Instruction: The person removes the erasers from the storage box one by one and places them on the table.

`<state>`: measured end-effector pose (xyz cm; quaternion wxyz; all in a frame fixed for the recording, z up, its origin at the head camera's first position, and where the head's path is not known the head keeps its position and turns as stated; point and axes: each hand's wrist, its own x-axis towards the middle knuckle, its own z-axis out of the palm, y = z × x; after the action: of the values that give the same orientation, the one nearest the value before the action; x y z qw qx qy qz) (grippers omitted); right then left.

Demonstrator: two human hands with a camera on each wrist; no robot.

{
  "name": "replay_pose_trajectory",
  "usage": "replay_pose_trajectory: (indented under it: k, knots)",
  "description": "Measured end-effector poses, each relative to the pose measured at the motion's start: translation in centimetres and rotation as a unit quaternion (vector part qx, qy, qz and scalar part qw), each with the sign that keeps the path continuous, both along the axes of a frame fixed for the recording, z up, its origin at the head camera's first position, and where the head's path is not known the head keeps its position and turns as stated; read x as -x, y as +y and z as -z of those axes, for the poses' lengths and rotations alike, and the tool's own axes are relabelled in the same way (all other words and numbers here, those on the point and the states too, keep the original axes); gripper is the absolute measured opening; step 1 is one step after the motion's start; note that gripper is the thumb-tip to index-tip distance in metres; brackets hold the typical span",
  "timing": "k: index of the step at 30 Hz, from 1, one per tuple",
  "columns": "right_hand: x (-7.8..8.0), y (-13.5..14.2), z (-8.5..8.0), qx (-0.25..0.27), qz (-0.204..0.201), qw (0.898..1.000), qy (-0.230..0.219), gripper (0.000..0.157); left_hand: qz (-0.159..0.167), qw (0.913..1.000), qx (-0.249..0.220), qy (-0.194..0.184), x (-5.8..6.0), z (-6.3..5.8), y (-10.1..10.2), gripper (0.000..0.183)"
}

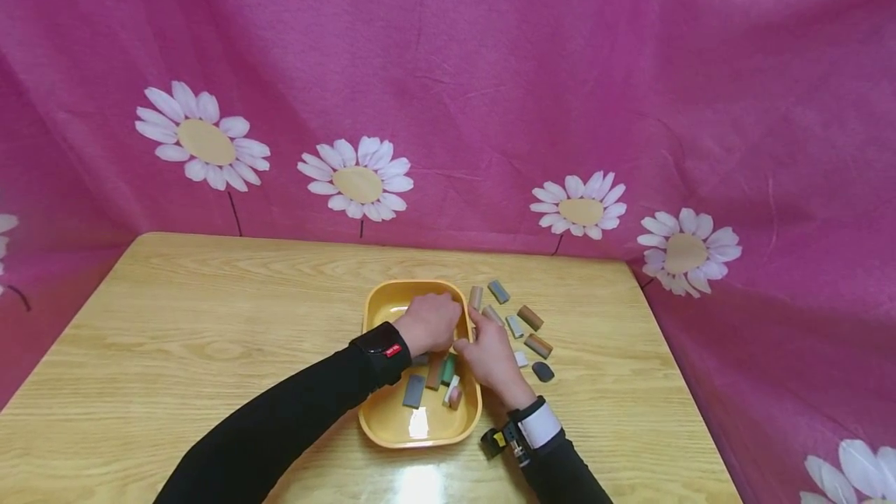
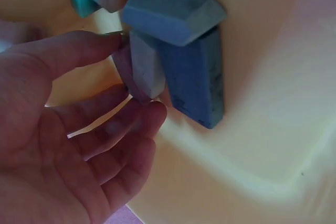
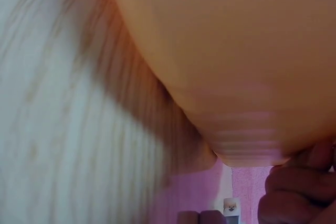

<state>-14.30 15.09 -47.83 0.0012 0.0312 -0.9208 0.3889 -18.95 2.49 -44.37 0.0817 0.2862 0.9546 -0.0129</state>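
A yellow tray [image 1: 392, 422] lies on the wooden table [image 1: 210, 317]. My left hand [image 1: 435, 323] reaches into it. In the left wrist view its thumb and fingertips [image 2: 153, 113] pinch a small grey block [image 2: 146, 64] that leans against two blue blocks [image 2: 194, 77] on the tray floor [image 2: 262, 129]. My right hand [image 1: 486, 352] is at the tray's right rim. The right wrist view shows its curled fingers [image 3: 294, 192] against the tray's outer wall [image 3: 236, 66]. More blocks lie in the tray: grey [image 1: 414, 391], brown [image 1: 435, 372] and green [image 1: 448, 368].
Several small blocks lie loose on the table right of the tray, among them a brown one [image 1: 530, 317], a grey one [image 1: 498, 291] and a dark one [image 1: 542, 371]. A pink flowered cloth [image 1: 490, 99] hangs behind the table and past its right edge.
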Motion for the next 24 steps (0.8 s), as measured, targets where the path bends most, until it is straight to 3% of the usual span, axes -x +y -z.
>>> replay_pose_trajectory:
  k: [5,12,19,24]
  knots:
    - [0.0,0.1,-0.2,-0.001,-0.002,1.000,-0.007,0.065,-0.007,0.9996,-0.027,-0.003,0.0,-0.3,-0.1,0.033]
    - [-0.1,-0.1,-0.1,0.021,-0.002,1.000,-0.012,0.066,-0.013,0.9987,-0.042,0.024,0.0,-2.9,-2.0,0.035]
    - [-0.1,-0.2,-0.4,0.021,0.006,1.000,-0.016,0.064,-0.069,0.9952,-0.059,0.037,1.7,-5.8,-6.9,0.041]
    - [-0.2,-0.3,-0.4,0.025,0.003,1.000,-0.018,0.062,-0.133,0.9861,-0.098,0.017,3.4,-5.4,-11.4,0.040]
